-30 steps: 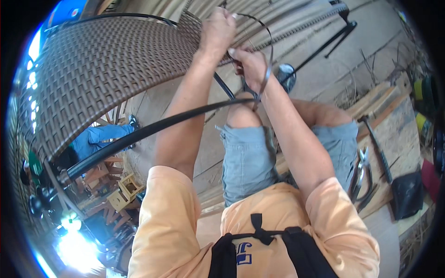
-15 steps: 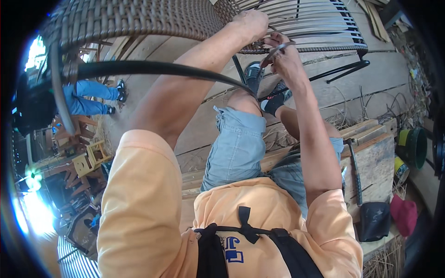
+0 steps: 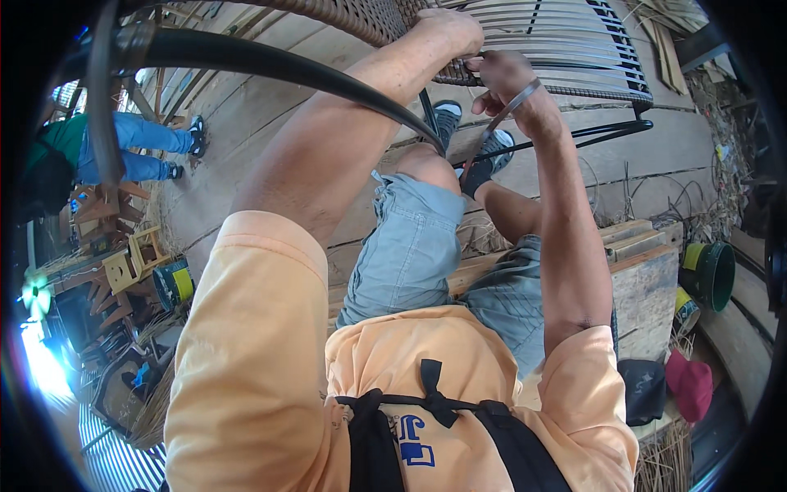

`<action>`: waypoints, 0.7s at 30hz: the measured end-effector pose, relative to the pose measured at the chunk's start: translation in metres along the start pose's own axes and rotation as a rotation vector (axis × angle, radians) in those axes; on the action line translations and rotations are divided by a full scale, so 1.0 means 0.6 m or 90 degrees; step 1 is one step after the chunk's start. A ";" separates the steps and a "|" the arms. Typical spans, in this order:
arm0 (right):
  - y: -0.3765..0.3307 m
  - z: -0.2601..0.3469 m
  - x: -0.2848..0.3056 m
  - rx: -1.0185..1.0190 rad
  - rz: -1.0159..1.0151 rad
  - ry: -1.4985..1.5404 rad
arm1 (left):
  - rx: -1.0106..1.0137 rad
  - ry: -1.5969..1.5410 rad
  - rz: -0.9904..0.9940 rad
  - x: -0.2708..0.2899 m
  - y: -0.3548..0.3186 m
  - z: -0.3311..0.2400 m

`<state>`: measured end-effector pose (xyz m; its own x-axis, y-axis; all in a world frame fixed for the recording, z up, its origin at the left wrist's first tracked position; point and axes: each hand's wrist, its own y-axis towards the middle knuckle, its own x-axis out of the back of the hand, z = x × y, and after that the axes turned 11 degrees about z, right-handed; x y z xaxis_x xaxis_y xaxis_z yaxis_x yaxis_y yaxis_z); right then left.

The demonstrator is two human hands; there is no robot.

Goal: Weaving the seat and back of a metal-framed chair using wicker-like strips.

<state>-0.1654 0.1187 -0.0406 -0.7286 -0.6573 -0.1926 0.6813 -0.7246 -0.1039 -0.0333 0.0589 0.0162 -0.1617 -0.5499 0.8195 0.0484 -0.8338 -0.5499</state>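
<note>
the grey weaving strip (image 3: 492,135) runs on a slant, its upper end at the right hand (image 3: 507,82) and its long axis dropping down and to the left toward the knee. it is flat, narrow and slightly bowed, and sits just below the woven edge of the chair frame (image 3: 574,49), whose black metal tubes (image 3: 270,61) curve across the upper left. the right hand pinches the strip's top between thumb and fingers. the left hand (image 3: 447,33) is closed over the brown woven rim just beside it. below lies a floor of wide wooden planks (image 3: 246,123), with a wooden block (image 3: 643,275), a green bucket (image 3: 709,275) and a red cloth (image 3: 689,381) at the right. a person in blue trousers (image 3: 139,152) is at far left.
</note>
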 end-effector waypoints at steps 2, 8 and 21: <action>0.001 -0.001 -0.003 0.039 0.014 -0.015 | 0.004 0.014 -0.004 -0.013 0.036 0.009; 0.011 -0.004 0.003 -0.022 0.024 0.016 | 0.003 -0.014 0.066 -0.007 0.025 0.006; -0.009 -0.093 -0.074 0.236 -0.319 -0.205 | 0.008 -0.006 -0.004 -0.013 0.020 -0.002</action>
<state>-0.1329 0.1630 -0.0857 -0.9725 -0.2122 0.0960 0.2298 -0.9417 0.2457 -0.0327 0.0532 0.0029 -0.1529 -0.5453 0.8241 0.0591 -0.8375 -0.5432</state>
